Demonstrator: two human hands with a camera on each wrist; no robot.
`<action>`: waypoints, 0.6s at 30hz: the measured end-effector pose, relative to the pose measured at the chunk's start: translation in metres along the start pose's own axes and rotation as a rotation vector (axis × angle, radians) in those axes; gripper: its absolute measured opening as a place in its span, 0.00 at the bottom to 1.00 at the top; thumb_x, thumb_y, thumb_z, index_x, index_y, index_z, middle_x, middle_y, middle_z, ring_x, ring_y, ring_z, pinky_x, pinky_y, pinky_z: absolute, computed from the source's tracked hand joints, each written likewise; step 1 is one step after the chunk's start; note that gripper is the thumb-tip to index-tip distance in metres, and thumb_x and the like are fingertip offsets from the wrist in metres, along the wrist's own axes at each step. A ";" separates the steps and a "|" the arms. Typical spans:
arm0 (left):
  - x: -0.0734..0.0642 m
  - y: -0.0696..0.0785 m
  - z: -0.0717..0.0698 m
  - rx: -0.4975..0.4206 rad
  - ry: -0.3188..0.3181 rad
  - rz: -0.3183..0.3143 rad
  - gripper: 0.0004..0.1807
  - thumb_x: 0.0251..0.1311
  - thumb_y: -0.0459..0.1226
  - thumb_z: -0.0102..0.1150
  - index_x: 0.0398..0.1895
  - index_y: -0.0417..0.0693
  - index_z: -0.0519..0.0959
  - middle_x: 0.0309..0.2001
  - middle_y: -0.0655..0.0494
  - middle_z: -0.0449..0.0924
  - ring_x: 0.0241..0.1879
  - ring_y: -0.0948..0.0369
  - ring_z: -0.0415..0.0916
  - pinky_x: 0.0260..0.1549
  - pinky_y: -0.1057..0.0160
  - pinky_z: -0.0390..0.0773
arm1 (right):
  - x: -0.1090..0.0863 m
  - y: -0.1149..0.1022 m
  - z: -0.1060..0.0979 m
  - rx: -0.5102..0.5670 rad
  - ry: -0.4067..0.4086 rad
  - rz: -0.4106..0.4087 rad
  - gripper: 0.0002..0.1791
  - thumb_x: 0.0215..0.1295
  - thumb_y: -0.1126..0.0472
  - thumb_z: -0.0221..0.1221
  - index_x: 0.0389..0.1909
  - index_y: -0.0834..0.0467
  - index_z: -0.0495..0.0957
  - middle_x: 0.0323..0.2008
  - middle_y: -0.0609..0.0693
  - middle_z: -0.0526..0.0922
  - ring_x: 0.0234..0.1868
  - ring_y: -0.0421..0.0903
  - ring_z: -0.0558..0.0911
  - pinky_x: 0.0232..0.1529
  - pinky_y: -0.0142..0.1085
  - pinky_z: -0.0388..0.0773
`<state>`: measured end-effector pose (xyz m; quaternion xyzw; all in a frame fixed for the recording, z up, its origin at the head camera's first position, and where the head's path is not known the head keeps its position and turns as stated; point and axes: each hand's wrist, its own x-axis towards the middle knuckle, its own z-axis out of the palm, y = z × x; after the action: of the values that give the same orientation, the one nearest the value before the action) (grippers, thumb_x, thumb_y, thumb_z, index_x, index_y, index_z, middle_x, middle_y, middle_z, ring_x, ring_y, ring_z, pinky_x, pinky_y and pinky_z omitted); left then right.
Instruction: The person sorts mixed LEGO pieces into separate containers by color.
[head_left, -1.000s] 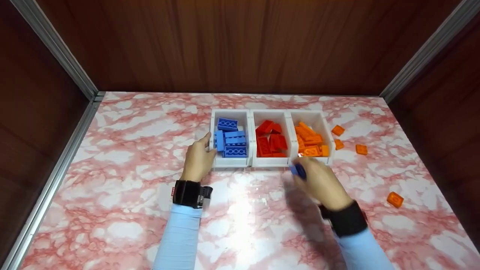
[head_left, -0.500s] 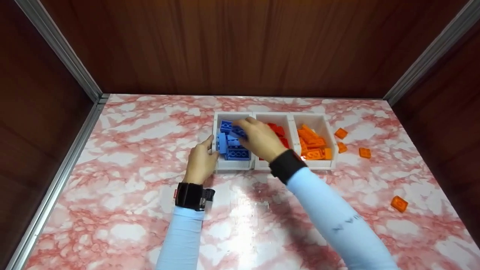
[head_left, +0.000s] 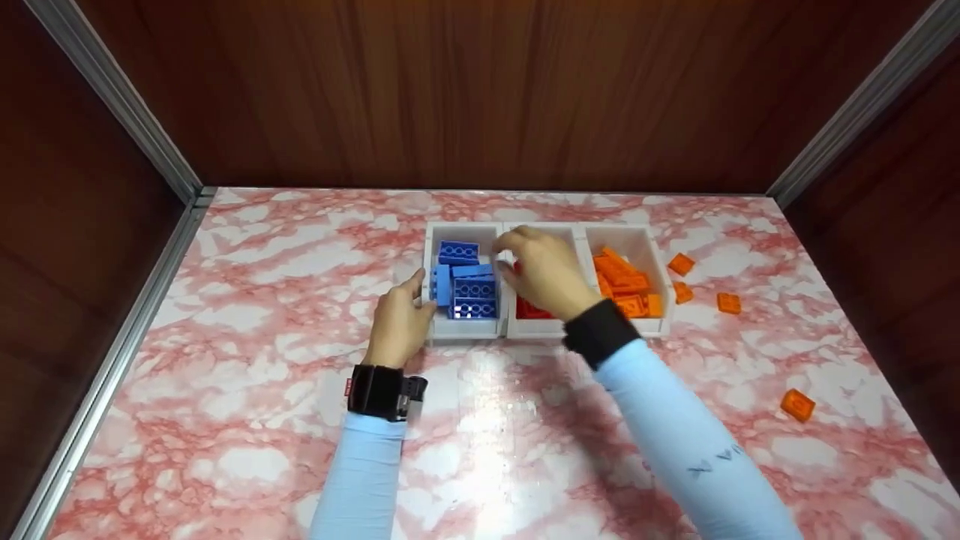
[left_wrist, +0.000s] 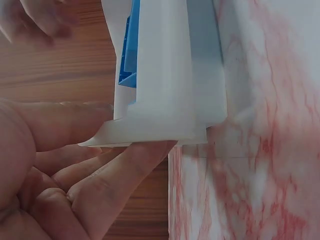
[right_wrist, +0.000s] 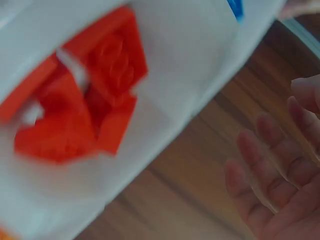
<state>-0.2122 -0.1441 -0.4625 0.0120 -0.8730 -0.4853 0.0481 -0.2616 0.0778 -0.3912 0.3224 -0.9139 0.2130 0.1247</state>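
Three white bins stand joined in a row. Blue building bricks [head_left: 474, 289] fill the left bin [head_left: 465, 328], red ones [head_left: 531, 310] the middle bin, orange ones [head_left: 624, 279] the right bin. My left hand [head_left: 397, 324] holds the left bin's outer side; the left wrist view shows its wall [left_wrist: 162, 75] pinched between thumb and fingers. Over the middle bin hovers my right hand [head_left: 547, 271], hiding part of the red bricks. In the right wrist view its fingers [right_wrist: 277, 165] are spread loosely beside the bin, holding nothing.
Several small orange bricks lie loose on the red-and-white marbled table [head_left: 247, 420], including one [head_left: 681, 263] by the right bin and another [head_left: 798, 405] nearer the front right. Brown wood panels [head_left: 480, 97] with metal edge rails enclose the back and both sides.
My right hand has carried a dark blue brick from the right to the left bin, let it go there, and moved back slightly rightward. The left hand keeps its hold.
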 end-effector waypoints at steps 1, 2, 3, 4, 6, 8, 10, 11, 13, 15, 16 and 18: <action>0.000 0.000 -0.001 -0.006 -0.003 -0.006 0.33 0.63 0.29 0.60 0.72 0.41 0.65 0.60 0.37 0.76 0.38 0.51 0.81 0.26 0.61 0.79 | -0.003 0.003 -0.007 0.012 0.010 0.020 0.10 0.64 0.64 0.64 0.46 0.60 0.83 0.42 0.54 0.83 0.39 0.51 0.82 0.42 0.42 0.82; 0.000 -0.001 -0.001 -0.008 -0.004 -0.009 0.33 0.63 0.29 0.60 0.72 0.41 0.65 0.60 0.37 0.75 0.37 0.51 0.81 0.25 0.61 0.78 | -0.007 0.007 -0.015 0.021 0.018 0.034 0.10 0.65 0.63 0.63 0.46 0.60 0.83 0.42 0.55 0.83 0.40 0.51 0.83 0.43 0.42 0.82; 0.000 -0.001 -0.002 -0.007 -0.003 -0.011 0.33 0.63 0.29 0.60 0.72 0.40 0.64 0.60 0.37 0.75 0.37 0.51 0.81 0.25 0.62 0.78 | -0.011 0.012 -0.023 0.019 0.034 0.058 0.10 0.66 0.62 0.63 0.46 0.60 0.83 0.43 0.55 0.84 0.42 0.52 0.83 0.44 0.43 0.82; 0.000 -0.002 -0.002 -0.013 -0.006 -0.015 0.33 0.63 0.29 0.60 0.72 0.40 0.64 0.61 0.36 0.75 0.35 0.51 0.80 0.23 0.62 0.78 | -0.015 0.017 -0.032 0.023 0.054 0.080 0.10 0.67 0.62 0.62 0.47 0.60 0.82 0.44 0.55 0.83 0.42 0.53 0.83 0.45 0.44 0.82; -0.001 -0.002 -0.003 -0.022 -0.008 -0.024 0.34 0.63 0.29 0.60 0.73 0.40 0.64 0.61 0.36 0.74 0.32 0.51 0.80 0.22 0.62 0.77 | -0.025 0.031 -0.049 0.038 0.118 0.126 0.11 0.67 0.63 0.63 0.48 0.60 0.82 0.45 0.57 0.84 0.44 0.55 0.82 0.47 0.48 0.81; -0.001 -0.002 -0.003 -0.022 -0.007 -0.025 0.34 0.63 0.29 0.60 0.72 0.40 0.64 0.60 0.35 0.75 0.32 0.55 0.79 0.23 0.63 0.77 | -0.036 0.048 -0.067 0.038 0.192 0.170 0.13 0.65 0.65 0.63 0.49 0.62 0.82 0.45 0.59 0.84 0.45 0.57 0.82 0.48 0.51 0.79; -0.001 -0.002 -0.003 -0.023 -0.011 -0.027 0.33 0.63 0.29 0.60 0.73 0.40 0.64 0.60 0.35 0.75 0.26 0.56 0.76 0.21 0.63 0.76 | -0.048 0.070 -0.083 0.034 0.256 0.222 0.14 0.63 0.69 0.62 0.49 0.64 0.81 0.44 0.61 0.83 0.44 0.59 0.81 0.48 0.53 0.78; -0.001 -0.001 -0.003 -0.021 -0.010 -0.028 0.33 0.63 0.29 0.60 0.73 0.40 0.64 0.60 0.35 0.75 0.23 0.57 0.74 0.20 0.63 0.76 | -0.054 0.082 -0.090 0.030 0.271 0.257 0.14 0.62 0.71 0.61 0.50 0.64 0.81 0.45 0.62 0.83 0.45 0.60 0.81 0.49 0.54 0.76; -0.001 -0.001 -0.002 -0.015 -0.010 -0.027 0.33 0.63 0.29 0.60 0.73 0.40 0.64 0.60 0.35 0.75 0.20 0.58 0.71 0.19 0.63 0.75 | -0.067 0.105 -0.102 -0.001 0.251 0.328 0.16 0.63 0.72 0.59 0.51 0.65 0.80 0.46 0.65 0.82 0.46 0.62 0.80 0.48 0.56 0.75; 0.000 -0.001 -0.001 -0.008 -0.010 -0.025 0.33 0.63 0.29 0.60 0.72 0.40 0.64 0.60 0.35 0.75 0.21 0.58 0.71 0.19 0.62 0.75 | -0.082 0.127 -0.109 -0.026 0.169 0.404 0.19 0.62 0.74 0.55 0.55 0.66 0.79 0.50 0.68 0.80 0.47 0.64 0.78 0.48 0.58 0.74; 0.000 -0.001 -0.001 -0.007 -0.011 -0.024 0.33 0.63 0.29 0.60 0.72 0.40 0.64 0.60 0.35 0.75 0.22 0.57 0.73 0.20 0.62 0.75 | -0.089 0.137 -0.111 -0.023 0.095 0.452 0.22 0.63 0.74 0.55 0.59 0.65 0.77 0.54 0.69 0.78 0.47 0.64 0.77 0.47 0.58 0.74; 0.001 0.000 0.000 -0.002 -0.013 -0.018 0.33 0.63 0.29 0.60 0.72 0.40 0.64 0.60 0.35 0.75 0.26 0.56 0.76 0.21 0.62 0.76 | -0.103 0.156 -0.109 -0.017 -0.081 0.510 0.27 0.63 0.72 0.57 0.65 0.64 0.72 0.59 0.70 0.73 0.51 0.66 0.75 0.50 0.60 0.73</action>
<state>-0.2127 -0.1443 -0.4625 0.0167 -0.8726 -0.4867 0.0382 -0.2736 0.2935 -0.3807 0.0886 -0.9716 0.2168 0.0329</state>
